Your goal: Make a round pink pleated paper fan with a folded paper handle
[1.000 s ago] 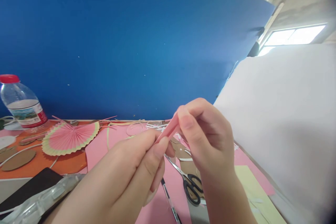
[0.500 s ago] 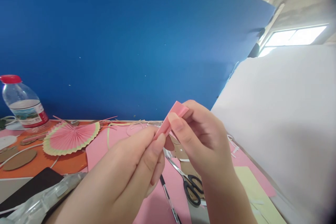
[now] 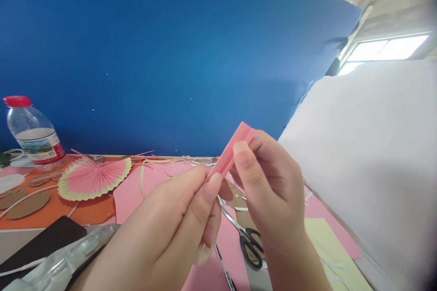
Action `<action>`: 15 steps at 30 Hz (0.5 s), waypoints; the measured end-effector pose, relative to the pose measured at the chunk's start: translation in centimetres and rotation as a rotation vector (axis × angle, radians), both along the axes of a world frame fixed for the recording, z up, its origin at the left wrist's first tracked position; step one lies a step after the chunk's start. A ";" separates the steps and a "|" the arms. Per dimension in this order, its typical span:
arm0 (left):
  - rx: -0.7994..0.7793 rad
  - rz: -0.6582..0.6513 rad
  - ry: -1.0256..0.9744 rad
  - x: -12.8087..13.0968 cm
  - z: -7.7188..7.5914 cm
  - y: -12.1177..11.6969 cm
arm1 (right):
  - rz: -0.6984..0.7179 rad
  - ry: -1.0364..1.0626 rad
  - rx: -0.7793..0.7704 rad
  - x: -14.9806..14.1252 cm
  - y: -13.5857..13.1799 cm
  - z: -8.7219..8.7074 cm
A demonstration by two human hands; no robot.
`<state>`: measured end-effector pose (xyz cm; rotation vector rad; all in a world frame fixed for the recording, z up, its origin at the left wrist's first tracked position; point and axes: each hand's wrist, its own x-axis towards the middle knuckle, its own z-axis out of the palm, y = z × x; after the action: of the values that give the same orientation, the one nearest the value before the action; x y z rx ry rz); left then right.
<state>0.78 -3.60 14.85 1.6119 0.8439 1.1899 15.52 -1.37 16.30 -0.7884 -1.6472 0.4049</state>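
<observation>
Both my hands pinch a narrow folded strip of pink paper [image 3: 232, 151] held up in front of the blue wall. My left hand [image 3: 177, 223] grips its lower end between thumb and fingers. My right hand [image 3: 269, 186] pinches its upper part, the thumb pressed on the fold. Black-handled scissors [image 3: 249, 245] and a pen [image 3: 225, 273] lie on the pink sheet [image 3: 133, 191] just below my hands.
A pleated pink and yellow paper fan [image 3: 94, 177] lies on an orange sheet [image 3: 68, 211] at left, beside brown card discs. A water bottle with a red cap [image 3: 34, 134] stands far left. A black phone [image 3: 44, 243] and clear plastic packaging [image 3: 64, 261] lie at the near left. White board [image 3: 375, 154] rises at right.
The pink strip has come further out above my right thumb and now stands higher and longer. Both hands have shifted slightly; the view has drifted a little right.
</observation>
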 end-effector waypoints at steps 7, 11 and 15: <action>0.005 0.010 0.047 0.6 -0.1 0.6 | 0.096 -0.017 -0.123 0.1 -0.1 0.4; 0.075 0.010 0.108 0.3 -0.6 1.0 | 0.057 -0.050 -0.100 0.0 -0.1 0.4; -0.043 0.031 0.143 0.6 0.2 0.5 | 0.028 -0.037 -0.044 -0.1 -0.1 0.2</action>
<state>1.36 -3.14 15.09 1.6694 0.9818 1.0800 15.42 -1.44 16.48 -0.8110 -1.6903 0.4501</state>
